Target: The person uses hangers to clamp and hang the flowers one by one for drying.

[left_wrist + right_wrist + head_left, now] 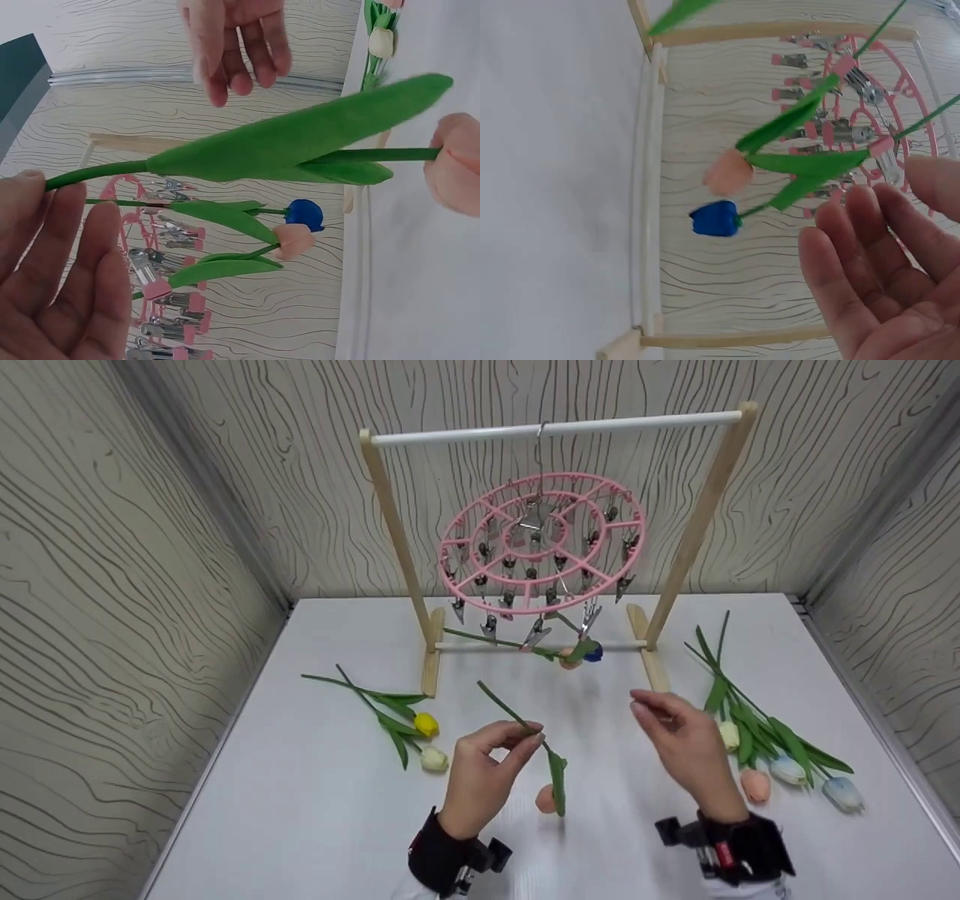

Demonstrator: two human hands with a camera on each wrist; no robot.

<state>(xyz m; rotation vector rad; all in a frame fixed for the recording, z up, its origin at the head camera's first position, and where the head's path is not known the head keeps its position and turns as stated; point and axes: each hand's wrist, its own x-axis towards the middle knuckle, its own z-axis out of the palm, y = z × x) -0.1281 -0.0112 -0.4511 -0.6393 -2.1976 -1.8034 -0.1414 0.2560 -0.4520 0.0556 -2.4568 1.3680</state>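
My left hand (487, 772) pinches the stem of a peach artificial tulip (547, 799) between thumb and fingertips, its bloom hanging down toward me. To the right, my right hand (691, 746) is in the air with loosely bent fingers and nothing in them. Beyond both hands a round pink clip hanger (634, 547) with several metal clips hangs from a rack. Two tulips hang from its clips: a blue tulip (714, 219) and another peach tulip (729, 172), blooms lowest, seen in both wrist views.
The rack has wooden legs (694, 529) and a white top bar (480, 433). At left on the white table (300, 810) lie a yellow tulip (426, 725) and a cream tulip (433, 759). Several tulips, among them a pale blue one (842, 794), lie at right. Patterned walls stand around.
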